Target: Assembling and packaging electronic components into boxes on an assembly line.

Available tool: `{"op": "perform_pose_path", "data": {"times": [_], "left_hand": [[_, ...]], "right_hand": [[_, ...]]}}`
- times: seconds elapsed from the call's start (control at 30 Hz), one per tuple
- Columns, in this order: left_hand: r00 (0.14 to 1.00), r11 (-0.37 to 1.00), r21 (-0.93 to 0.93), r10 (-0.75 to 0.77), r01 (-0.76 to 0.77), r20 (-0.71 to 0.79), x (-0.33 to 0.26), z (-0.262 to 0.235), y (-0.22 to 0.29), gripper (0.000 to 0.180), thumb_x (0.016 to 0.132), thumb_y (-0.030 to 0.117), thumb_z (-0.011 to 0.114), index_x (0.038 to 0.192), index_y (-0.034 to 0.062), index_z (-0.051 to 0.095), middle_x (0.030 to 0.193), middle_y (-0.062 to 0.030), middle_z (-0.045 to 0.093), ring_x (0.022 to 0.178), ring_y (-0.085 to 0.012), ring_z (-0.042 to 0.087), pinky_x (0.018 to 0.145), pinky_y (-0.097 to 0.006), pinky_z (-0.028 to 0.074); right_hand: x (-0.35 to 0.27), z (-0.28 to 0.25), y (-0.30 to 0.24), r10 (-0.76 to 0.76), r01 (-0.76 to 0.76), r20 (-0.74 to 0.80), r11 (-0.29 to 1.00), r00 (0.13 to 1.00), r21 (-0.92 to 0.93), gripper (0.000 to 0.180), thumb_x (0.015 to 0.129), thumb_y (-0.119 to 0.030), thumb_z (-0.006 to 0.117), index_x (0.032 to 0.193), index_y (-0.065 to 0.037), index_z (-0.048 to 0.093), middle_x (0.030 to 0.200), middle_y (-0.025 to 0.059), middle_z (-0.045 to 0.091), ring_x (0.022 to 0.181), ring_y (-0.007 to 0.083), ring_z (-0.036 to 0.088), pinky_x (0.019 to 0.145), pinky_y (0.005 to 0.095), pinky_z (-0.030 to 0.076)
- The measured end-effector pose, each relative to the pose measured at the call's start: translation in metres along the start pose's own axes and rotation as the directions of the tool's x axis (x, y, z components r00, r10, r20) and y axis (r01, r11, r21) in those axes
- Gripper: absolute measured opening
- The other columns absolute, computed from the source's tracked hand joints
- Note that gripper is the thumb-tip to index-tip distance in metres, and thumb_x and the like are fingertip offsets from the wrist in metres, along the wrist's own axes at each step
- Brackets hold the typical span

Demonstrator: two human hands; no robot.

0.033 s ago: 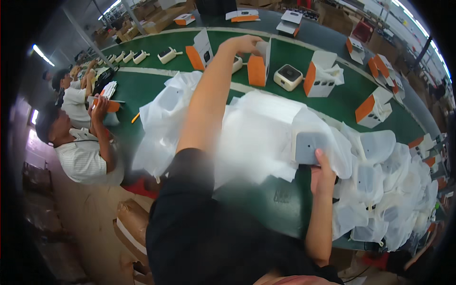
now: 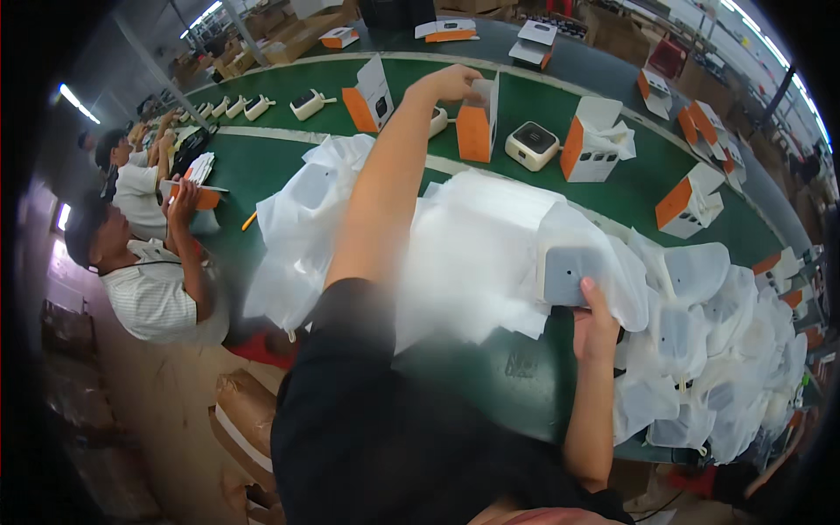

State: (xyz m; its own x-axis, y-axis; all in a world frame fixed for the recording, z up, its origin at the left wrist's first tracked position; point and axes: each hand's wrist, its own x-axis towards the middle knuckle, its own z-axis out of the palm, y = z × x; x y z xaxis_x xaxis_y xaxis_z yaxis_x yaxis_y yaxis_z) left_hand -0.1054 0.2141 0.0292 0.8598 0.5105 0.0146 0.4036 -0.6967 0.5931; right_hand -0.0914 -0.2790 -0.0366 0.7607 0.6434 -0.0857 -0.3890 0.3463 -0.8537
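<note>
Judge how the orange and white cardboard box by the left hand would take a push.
The orange and white cardboard box likely tips easily, standing taller than wide. Its straight edges suggest stiffness, but the thin raised flap would probably bend.

The carton (image 2: pixel 475 136) is orange and white, the tabletop (image 2: pixel 534 398) green.

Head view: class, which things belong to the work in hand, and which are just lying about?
Seemingly in use:
bagged device in the right hand
orange box by the left hand
bagged pile

Seemingly lying about:
yellow stick
far cartons
</note>
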Motion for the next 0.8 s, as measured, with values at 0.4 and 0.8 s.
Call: {"op": "perform_pose_path", "data": {"times": [0.4, 0.8], "left_hand": [[0.690, 0.981, 0.111, -0.031, 0.161, -0.723, -0.071, 0.061, 0.061, 0.017, 0.084, 0.012, 0.065, 0.090, -0.0033, 0.068, 0.093, -0.0287, 0.071, 0.094, -0.0474, 0.069, 0.084, -0.053, 0.056], [0.773, 0.707, -0.707, -0.429, -0.036, -0.468, -0.063, 0.068, 0.040, 0.021, 0.079, 0.006, 0.062, 0.082, -0.0111, 0.073, 0.074, -0.0173, 0.072, 0.075, -0.0211, 0.074, 0.063, -0.033, 0.063]], "right_hand": [[0.194, 0.168, -0.045, -0.368, 0.561, 0.492, 0.759, 0.789, -0.330, 0.045, 0.090, -0.026, 0.078, 0.126, -0.003, 0.065, 0.124, 0.0059, 0.066, 0.111, 0.0152, 0.061, 0.097, 0.0325, 0.048], [0.261, 0.191, -0.016, 0.217, 0.737, 0.752, -0.487, 0.623, -0.469, 0.050, 0.084, -0.023, 0.071, 0.127, -0.002, 0.061, 0.135, 0.0176, 0.057, 0.125, 0.0381, 0.052, 0.105, 0.0445, 0.045]]}}
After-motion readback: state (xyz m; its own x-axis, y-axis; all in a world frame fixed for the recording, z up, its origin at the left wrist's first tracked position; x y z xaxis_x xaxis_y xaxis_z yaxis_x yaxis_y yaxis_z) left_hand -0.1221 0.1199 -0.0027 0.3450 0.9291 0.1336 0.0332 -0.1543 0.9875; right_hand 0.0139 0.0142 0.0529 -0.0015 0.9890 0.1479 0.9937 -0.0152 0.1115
